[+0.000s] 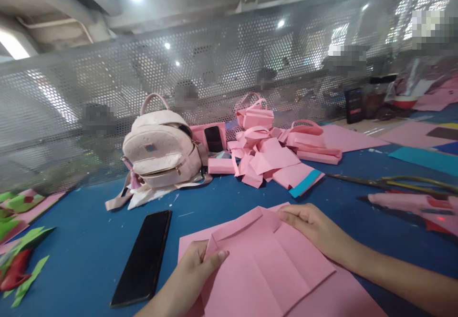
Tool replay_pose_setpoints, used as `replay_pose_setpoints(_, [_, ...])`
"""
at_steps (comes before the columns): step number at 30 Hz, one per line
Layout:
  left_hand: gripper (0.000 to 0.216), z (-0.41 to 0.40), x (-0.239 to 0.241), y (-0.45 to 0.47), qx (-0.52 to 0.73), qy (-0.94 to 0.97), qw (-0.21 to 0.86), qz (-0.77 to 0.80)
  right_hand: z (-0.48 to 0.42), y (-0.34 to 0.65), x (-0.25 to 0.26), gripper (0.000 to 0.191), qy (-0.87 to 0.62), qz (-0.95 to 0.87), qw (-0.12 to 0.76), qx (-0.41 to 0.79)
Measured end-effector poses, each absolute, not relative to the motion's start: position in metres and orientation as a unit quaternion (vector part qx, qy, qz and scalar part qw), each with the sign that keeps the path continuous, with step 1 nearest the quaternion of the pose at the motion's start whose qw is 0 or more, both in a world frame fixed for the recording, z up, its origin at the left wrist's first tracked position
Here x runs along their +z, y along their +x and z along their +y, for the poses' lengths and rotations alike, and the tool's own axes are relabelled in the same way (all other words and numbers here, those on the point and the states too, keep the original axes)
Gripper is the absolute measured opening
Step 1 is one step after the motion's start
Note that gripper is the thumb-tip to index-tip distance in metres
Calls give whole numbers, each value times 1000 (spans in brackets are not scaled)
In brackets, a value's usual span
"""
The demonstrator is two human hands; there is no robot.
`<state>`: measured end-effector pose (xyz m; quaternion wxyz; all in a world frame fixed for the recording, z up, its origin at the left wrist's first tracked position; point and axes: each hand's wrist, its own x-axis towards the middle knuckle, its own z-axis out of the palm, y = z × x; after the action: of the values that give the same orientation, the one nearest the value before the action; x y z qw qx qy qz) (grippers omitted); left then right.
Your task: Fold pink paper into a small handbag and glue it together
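One broad, blue, flat-surfaced worktop (pixel 86 240) carries the whole arrangement. On its near side lies a smooth pink paper sheet (pixel 352 291), partly covered and cut off by the lower frame edge. Above this sheet is the folded pink paper piece (pixel 268 264), set between the two hands and directly in front of the wearer. Its far edge slants upward from left to right; its long creases run from that edge toward the viewer and rightward. The long axis appears to follow these creases, though the near end leaves the frame and prevents certainty. The right hand (pixel 311 224) pinches at the far right edge, so the piece extends leftward and nearward from this grip; whether the underlying sheet is also caught cannot be told. The left hand (pixel 196 269) pinches the left edge, thumb uppermost and fingers partly hidden, so the piece extends rightward from this grip. Of the two, the left hand is nearer the turned-over narrow pink paper flap's (pixel 238 226) lower-left end, the right hand nearer its upper-right end.
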<state>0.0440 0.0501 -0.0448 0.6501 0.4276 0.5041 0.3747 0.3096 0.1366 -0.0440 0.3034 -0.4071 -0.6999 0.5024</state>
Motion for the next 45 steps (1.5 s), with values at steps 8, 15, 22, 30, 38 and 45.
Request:
replay_pose_setpoints(8, [49, 56, -47, 42, 451, 428, 616, 484, 138, 309, -45, 50, -430, -669, 320, 515])
replay_pose_setpoints(15, [44, 55, -51, 41, 443, 436, 611, 490, 138, 309, -43, 41, -411, -684, 318, 512])
replay_pose_setpoints(22, [44, 58, -49, 36, 410, 484, 582, 508, 135, 308, -42, 44, -409, -701, 308, 496])
replay_pose_setpoints(30, [47, 55, -64, 37, 381, 498, 601, 496, 133, 307, -45, 48, -385, -740, 261, 486])
replay_pose_setpoints(38, [46, 55, -61, 36, 323, 548, 572, 518, 131, 305, -45, 42, -399, -722, 266, 498])
replay_pose_setpoints(45, [48, 53, -63, 39, 322, 546, 571, 522, 126, 304, -42, 46, -415, -745, 259, 453])
